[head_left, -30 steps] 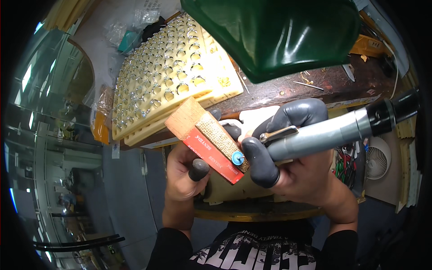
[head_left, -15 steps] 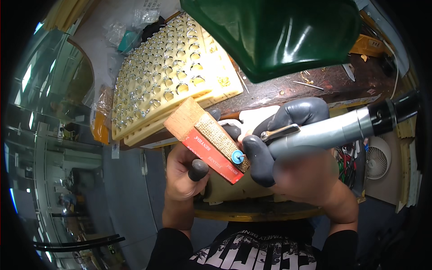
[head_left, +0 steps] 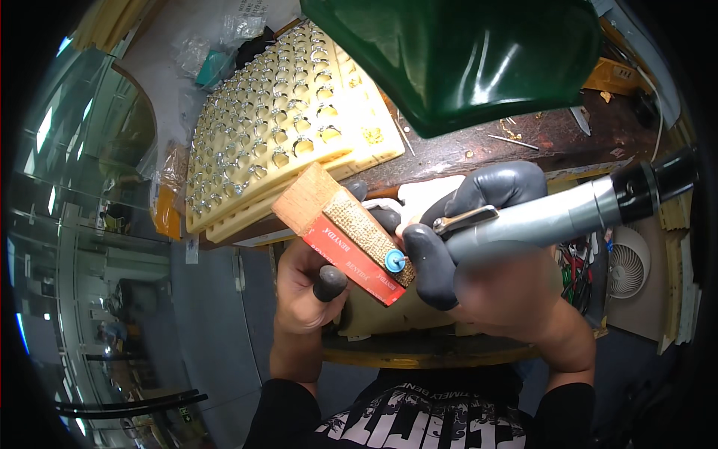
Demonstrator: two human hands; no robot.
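My left hand (head_left: 303,292), with black fingertip covers, is closed around a wooden block (head_left: 303,198). Red printed paper (head_left: 333,251) wraps its side, and a coarse, tan gritty strip (head_left: 360,223) runs along its upper face. In my right hand (head_left: 512,288), also with black finger covers, is a grey rotary handpiece (head_left: 550,221) with a metal lever and a black rear end. A small blue disc (head_left: 395,260) on a thin spindle lies against the strip near the block's lower right end. The handpiece's tip is hidden by my fingers.
A cream tray (head_left: 359,153) holding many rings in rows stands at the back left of the dark wooden bench (head_left: 553,142). A glossy green shade (head_left: 464,60) hangs over the far side. At right are a white fan (head_left: 628,262) and several tools (head_left: 576,277).
Almost nothing differs. Both hands, the block and the handpiece keep their places, with the blue disc still at the gritty strip.
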